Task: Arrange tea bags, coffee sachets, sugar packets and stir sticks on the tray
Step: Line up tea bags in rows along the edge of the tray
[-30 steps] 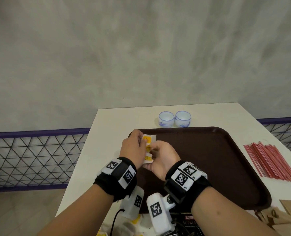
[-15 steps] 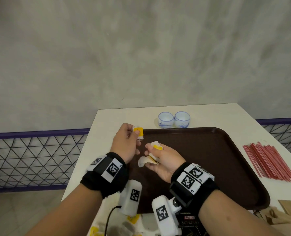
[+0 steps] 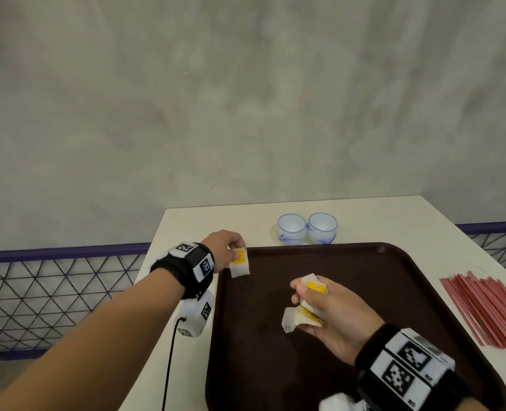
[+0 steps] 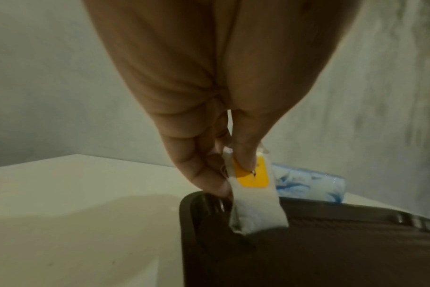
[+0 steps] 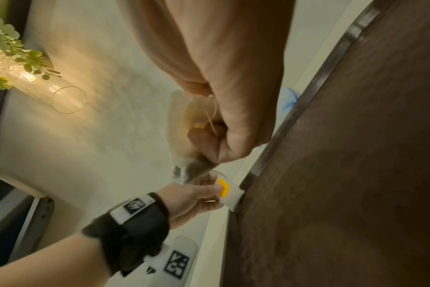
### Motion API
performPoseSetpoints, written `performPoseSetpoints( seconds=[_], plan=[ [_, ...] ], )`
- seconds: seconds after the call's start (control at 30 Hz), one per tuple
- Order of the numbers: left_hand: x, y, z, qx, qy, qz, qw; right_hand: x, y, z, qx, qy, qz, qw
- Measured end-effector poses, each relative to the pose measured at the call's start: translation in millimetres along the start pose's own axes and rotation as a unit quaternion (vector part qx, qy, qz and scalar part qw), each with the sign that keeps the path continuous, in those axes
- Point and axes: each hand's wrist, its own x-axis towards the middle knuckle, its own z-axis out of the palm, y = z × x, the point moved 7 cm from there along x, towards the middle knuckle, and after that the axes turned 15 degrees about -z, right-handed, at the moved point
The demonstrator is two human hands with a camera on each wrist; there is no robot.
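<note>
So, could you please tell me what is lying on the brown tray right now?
The tray shows only bare brown surface. The left hand holds one tea bag at its far left corner; the right hand holds more tea bags above it. Beneath that hand and wrist is hidden.

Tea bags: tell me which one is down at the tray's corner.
The single tea bag pinched by the left hand, at the tray's far-left corner. The other tea bags are bunched in the right hand, above the tray's middle.
</note>
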Motion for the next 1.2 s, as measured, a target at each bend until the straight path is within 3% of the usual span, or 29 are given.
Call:
performPoseSetpoints(
  seconds=[0.3,0.5,0.63,0.7,0.77,0.87,1.03,1.2],
  plan=[
    [45,-22,7,0.052,0.039,-0.064,0.996,6,3,-12,-0.035,0.007,0.007,0.999],
    [42,-24,6,-0.041,0.049,-0.061,0.996,9,9,-11,-0.034,0.004,0.010,0.999],
    [9,-9,-24,-0.102,0.089,-0.046,0.990,14,2,-1,-0.015,0.005,-0.021,1.000],
    [-24,12,-32,-0.170,0.044,0.000,0.984,17,-2,6,0.004,0.006,-0.041,0.999],
    [-67,37,-23,-0.260,-0.075,0.039,0.962,18,-5,12,0.018,0.004,-0.061,0.998],
    [-118,54,3,-0.310,-0.215,0.026,0.926,17,-7,21,0.058,-0.005,-0.087,0.994],
    [-133,43,22,-0.360,-0.218,-0.015,0.907,12,-6,28,0.061,-0.001,-0.113,0.992],
    [-136,36,20,-0.355,-0.191,-0.005,0.915,8,-1,20,0.018,0.015,-0.104,0.994]
  ],
)
